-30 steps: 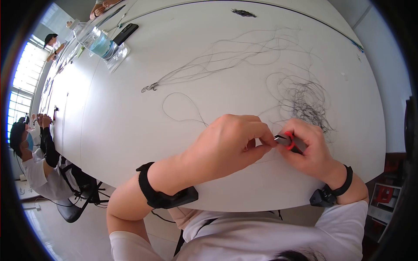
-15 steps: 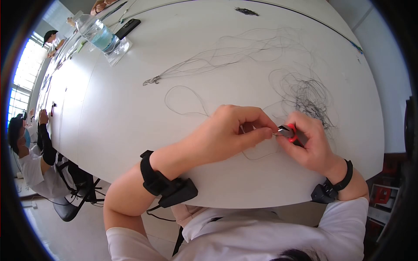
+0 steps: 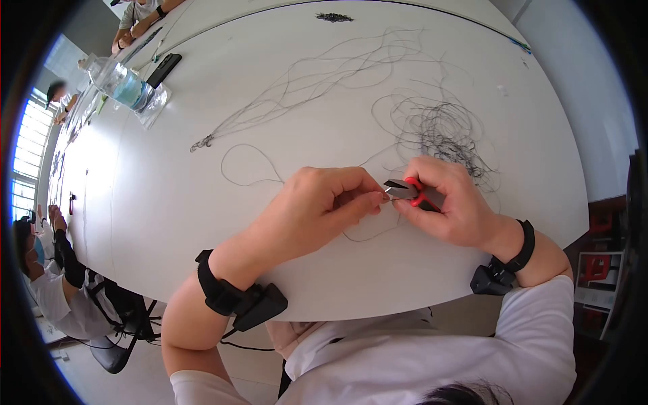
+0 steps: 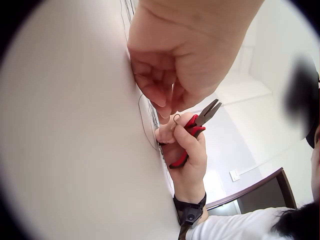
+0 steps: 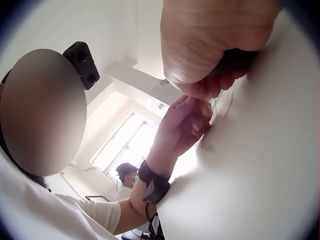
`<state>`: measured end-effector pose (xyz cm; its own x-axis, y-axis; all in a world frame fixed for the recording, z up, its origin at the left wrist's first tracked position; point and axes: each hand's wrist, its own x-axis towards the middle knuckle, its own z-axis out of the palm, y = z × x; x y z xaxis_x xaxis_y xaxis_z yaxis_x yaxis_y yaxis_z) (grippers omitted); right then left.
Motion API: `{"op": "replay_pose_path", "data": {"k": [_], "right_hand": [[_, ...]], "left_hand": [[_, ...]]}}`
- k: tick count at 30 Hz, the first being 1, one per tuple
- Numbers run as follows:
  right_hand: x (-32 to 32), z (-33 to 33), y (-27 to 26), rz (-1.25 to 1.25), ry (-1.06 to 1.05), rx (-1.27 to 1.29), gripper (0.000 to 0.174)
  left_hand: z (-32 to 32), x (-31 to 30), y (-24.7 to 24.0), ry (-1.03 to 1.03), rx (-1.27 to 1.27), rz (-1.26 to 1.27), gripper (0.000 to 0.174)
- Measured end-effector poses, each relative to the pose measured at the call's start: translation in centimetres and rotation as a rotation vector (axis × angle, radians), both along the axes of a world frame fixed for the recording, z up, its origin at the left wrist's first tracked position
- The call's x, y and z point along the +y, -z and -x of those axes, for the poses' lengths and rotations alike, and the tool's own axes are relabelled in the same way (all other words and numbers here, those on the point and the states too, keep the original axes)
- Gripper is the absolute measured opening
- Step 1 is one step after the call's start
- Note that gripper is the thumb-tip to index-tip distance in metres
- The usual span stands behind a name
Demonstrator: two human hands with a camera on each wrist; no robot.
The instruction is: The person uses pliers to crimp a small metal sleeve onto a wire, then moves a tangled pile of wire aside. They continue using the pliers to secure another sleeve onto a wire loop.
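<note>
Wire: pinched by the curled fingers of the left hand, just above the table. Looped end, nipped by the pliers half a second ago, is now released. Pliers are gripped by the right hand, jaws parted. The loop is judged formed.

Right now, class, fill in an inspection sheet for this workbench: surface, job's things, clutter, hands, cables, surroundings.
surface: white table with a curved edge.
job's things: red-handled pliers; thin wire with a hooked end.
clutter: wire tangle, loose strands, water bottle, phone.
hands: left hand pinches the wire near its hook; right hand grips the pliers, nose close to the hook.
cables: dark lead hanging below the left wrist.
surroundings: seated person at the table's left side; bright window.
</note>
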<state>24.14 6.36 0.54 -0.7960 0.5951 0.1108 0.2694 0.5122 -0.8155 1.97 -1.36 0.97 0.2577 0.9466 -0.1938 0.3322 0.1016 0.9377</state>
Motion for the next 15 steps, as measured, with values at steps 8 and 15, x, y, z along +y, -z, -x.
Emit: {"op": "replay_pose_path", "data": {"k": [8,15], "right_hand": [[0.2,-0.2,0.1,-0.012,-0.027,0.02,0.015],[0.4,-0.4,0.1,-0.007,-0.052,0.005,0.014]], "left_hand": [[-0.3,0.0,1.0,-0.009,-0.014,-0.098,0.016],[-0.3,0.3,0.1,0.013,-0.033,-0.033,0.017]]}}
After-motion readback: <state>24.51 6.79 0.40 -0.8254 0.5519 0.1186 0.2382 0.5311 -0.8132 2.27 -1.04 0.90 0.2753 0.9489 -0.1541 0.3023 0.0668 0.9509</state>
